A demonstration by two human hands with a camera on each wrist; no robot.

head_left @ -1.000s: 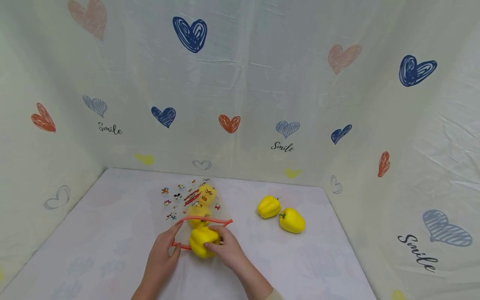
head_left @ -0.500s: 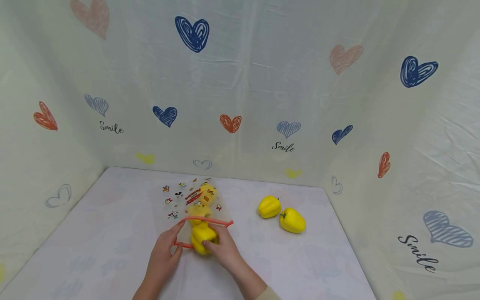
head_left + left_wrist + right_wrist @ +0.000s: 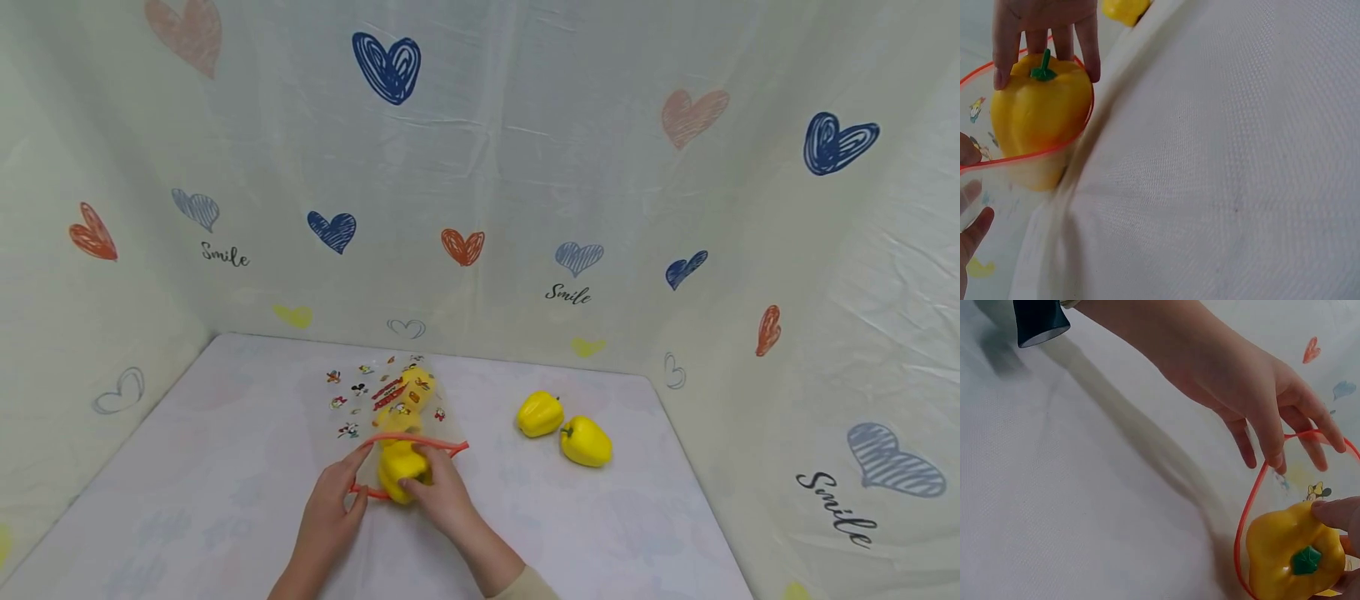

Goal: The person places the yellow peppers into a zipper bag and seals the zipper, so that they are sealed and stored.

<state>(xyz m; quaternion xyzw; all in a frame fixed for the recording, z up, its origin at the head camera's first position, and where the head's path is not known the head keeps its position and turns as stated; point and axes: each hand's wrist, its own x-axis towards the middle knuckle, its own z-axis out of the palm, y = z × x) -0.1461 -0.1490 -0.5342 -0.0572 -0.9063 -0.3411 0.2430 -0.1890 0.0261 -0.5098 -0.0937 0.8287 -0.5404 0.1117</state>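
A clear plastic bag [image 3: 386, 390] with cartoon prints and a red rim lies on the table, its mouth spread toward me. My left hand [image 3: 330, 500] holds the rim at the left side of the mouth, thumb and fingers apart. My right hand [image 3: 446, 496] grips a yellow bell pepper [image 3: 395, 471], which sits partly inside the mouth. In the left wrist view, the red rim circles this pepper and its green stem points up toward the right fingers. Deeper in the bag lie a second yellow pepper [image 3: 400, 417] and a third yellow pepper [image 3: 417, 385], seen through the plastic.
Two more bell peppers lie right of the bag: a left one [image 3: 540, 414] and a right one [image 3: 587, 442], nearly touching. White cloth [image 3: 600, 533] covers the table. A heart-printed curtain [image 3: 495, 183] encloses the back and sides.
The pepper in my right hand has moved a little forward and left, farther into the bag's mouth. My left hand stays at the rim, and the two loose peppers keep their places.
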